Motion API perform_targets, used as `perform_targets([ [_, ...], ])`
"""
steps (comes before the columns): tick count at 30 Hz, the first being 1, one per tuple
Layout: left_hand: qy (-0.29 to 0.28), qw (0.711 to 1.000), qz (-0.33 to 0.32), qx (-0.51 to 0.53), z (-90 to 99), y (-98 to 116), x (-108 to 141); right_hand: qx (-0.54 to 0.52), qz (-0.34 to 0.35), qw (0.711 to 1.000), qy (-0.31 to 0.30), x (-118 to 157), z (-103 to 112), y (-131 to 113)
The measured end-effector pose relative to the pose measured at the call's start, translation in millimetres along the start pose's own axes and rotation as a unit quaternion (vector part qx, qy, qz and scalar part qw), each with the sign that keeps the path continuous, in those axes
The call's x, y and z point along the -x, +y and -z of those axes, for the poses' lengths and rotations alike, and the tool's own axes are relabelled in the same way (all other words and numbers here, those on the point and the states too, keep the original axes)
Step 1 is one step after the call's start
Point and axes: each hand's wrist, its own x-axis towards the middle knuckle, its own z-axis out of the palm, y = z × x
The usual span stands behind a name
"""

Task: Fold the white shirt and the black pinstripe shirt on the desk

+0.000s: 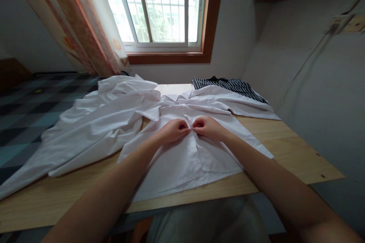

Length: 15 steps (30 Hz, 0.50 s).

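A white button-up shirt (173, 163) lies spread on the wooden board, its collar toward the window and its hem toward me. My left hand (176, 130) pinches the front placket from the left, about the middle of the shirt. From the right, my right hand (207, 127) pinches the same placket, its fingertips almost meeting those of the left. Whatever button sits between the fingertips is too small to make out. One shirt sleeve reaches out to the right across the board.
More white clothing (105, 121) lies rumpled to the left, partly over a dark checked bed cover (17, 121). Behind the right sleeve is a black-and-white striped garment (228, 86). The light wooden board (296, 152) ends near my lap. A cord (306, 62) hangs down the right wall.
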Motion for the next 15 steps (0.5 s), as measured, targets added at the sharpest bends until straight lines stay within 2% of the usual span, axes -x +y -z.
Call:
perform_targets([
  [8,-0.016,0.998,0.029,0.050,3.3,-0.9,-0.7,-0.087,-0.021,0.996,-0.020,0.6,-0.5,2.3],
  [15,-0.015,0.998,0.020,0.051,2.1,-3.9,-1.1,-0.090,-0.034,0.995,-0.027,1.2,0.9,-0.7],
])
